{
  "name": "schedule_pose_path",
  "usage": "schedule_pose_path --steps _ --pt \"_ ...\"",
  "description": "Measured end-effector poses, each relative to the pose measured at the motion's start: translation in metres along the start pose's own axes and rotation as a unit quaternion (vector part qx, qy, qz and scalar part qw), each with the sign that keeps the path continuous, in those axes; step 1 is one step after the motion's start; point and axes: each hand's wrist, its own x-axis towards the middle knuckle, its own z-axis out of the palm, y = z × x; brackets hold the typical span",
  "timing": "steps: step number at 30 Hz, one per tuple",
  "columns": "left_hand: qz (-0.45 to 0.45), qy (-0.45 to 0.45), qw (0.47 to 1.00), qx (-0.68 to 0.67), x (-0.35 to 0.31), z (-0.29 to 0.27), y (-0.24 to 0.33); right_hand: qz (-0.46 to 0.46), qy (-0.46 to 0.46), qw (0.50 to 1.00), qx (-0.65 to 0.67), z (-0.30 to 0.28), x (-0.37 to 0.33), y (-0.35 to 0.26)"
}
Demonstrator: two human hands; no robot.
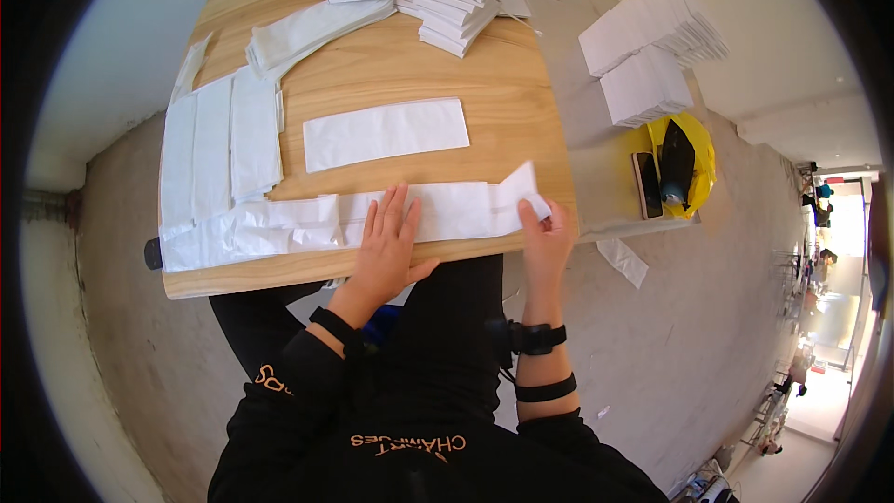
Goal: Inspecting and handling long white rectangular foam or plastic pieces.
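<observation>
A long white strip of thin, paper-like sheet [456, 210] lies along the near edge of the wooden table. My left hand [386, 242] rests flat on its middle, fingers stretched out. At the strip's right end, my right hand [548, 235] pinches a turned-up corner between thumb and fingers. Creased, shiny white film pieces [251, 231] lie at the strip's left, partly overlapping it. Just beyond my hands sits a separate flat white rectangle [386, 135]. Several similar flat pieces [212, 144] are laid side by side at the table's left.
The wooden table [507, 84] also bears a white pile [312, 33] and stacked white packets [458, 5] at the back. To the right, a grey surface holds white stacks [644, 84], a phone [646, 184] and a yellow bag [705, 163]. A white piece [622, 261] lies lower right.
</observation>
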Motion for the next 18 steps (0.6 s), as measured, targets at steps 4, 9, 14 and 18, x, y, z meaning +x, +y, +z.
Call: schedule_pose_path --steps 4,9,14,18 --pt "-0.087 0.012 0.956 -0.281 0.008 -0.005 0.011 -0.188 -0.03 0.978 -0.09 0.027 -0.02 -0.011" --pt "-0.182 -0.011 0.737 -0.651 0.016 -0.023 0.022 -0.199 -0.08 0.973 -0.088 0.057 -0.039 -0.016" --pt "-0.231 -0.062 0.796 -0.556 0.017 -0.027 0.012 -0.229 -0.14 0.957 -0.115 0.066 -0.041 -0.004" --pt "-0.244 -0.037 0.79 -0.561 0.013 -0.018 0.001 -0.289 -0.162 0.935 -0.125 0.055 -0.035 -0.005"
